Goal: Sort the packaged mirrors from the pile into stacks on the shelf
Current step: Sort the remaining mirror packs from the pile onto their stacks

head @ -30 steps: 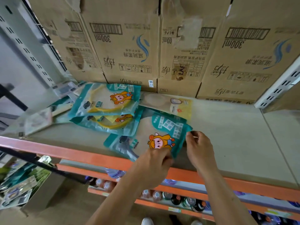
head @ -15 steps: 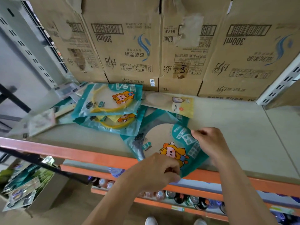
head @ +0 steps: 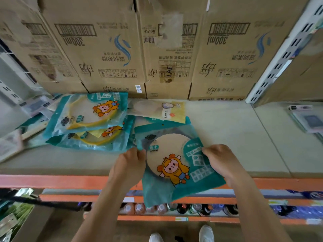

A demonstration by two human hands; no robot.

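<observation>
Both hands pinch teal mirror pkt (head: 176, 163) — L hand (head: 130, 165) left edge, R hand (head: 221, 159) right; pile (head: 90, 123) lies up-left, L nearer.

"300ml" on cardboard boxes (head: 108, 49), "MIRROR" on teal packet (head: 174, 165)

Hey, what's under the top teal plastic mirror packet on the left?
A second teal plastic packet holding a yellow-rimmed mirror, sticking out toward the front. Its upper part and anything lower are covered.
</observation>
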